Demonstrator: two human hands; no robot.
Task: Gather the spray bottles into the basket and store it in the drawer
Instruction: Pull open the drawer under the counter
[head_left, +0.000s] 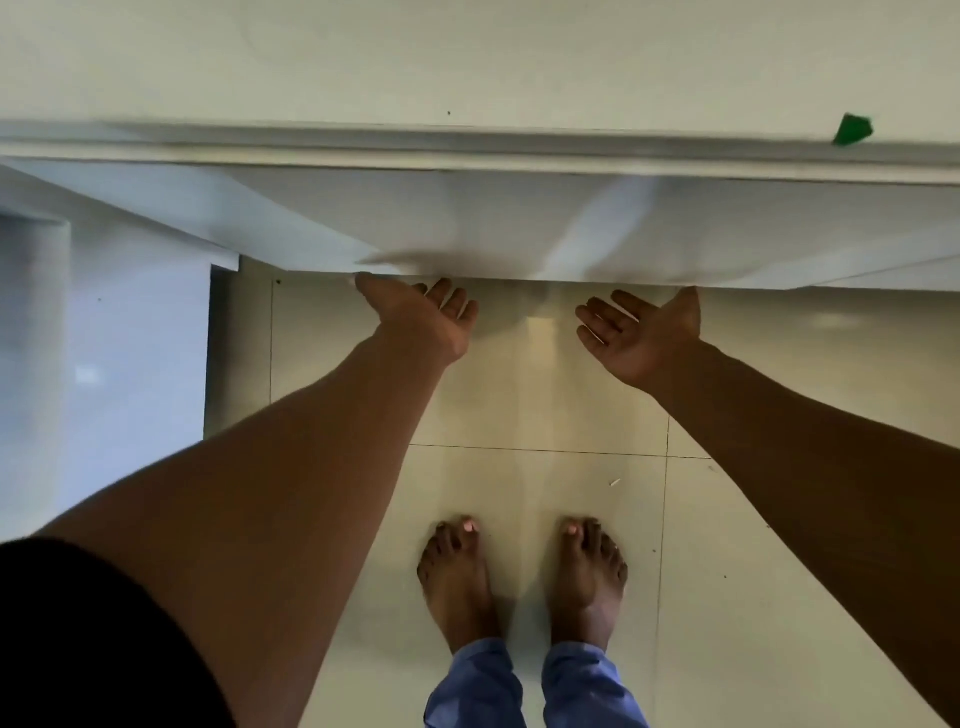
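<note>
Spray bottles and basket nowhere in view; drawer front (498, 228) apparently the white panel under the counter edge (467, 150), blurred. Left hand (421, 317) open, thumb tip at the panel's lower edge, holding nothing. Right hand (641, 332) spread, palm up, empty, just below the same edge. Risks, as a guess: fingers pinched beneath the panel, bare feet (524, 577) struck. No readable writing or brand; green scrap (852, 130) unmarked.
</note>
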